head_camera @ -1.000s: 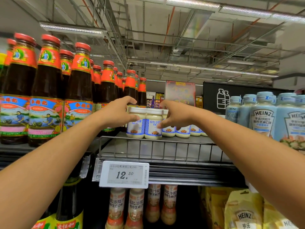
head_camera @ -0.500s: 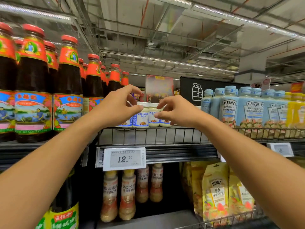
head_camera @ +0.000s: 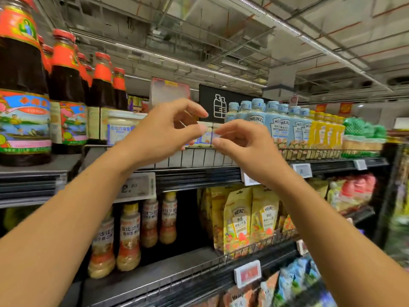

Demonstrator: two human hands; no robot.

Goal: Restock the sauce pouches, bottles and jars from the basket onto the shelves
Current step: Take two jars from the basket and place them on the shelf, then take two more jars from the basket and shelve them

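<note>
**Head view: small jars stand between the two hands**

We see the small jars [head_camera: 207,135] upright on the top shelf [head_camera: 199,173], behind its wire rail [head_camera: 194,155]. They lie at 3 o'clock from the left hand [head_camera: 161,131] and 10 o'clock from the right hand [head_camera: 243,145]. The left hand's thumb and forefinger curve apart, holding nothing. The right hand's fingers are curled, and we cannot tell whether they pinch a jar. Both hands look equally near.

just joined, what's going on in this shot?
A person is restocking a supermarket sauce aisle. Both the left hand and right hand are raised at the top shelf, fingers loosely curled, in front of small white jars by its wire rail. Neither hand seems to hold anything, though blur makes contact uncertain. No basket is in view.
</note>
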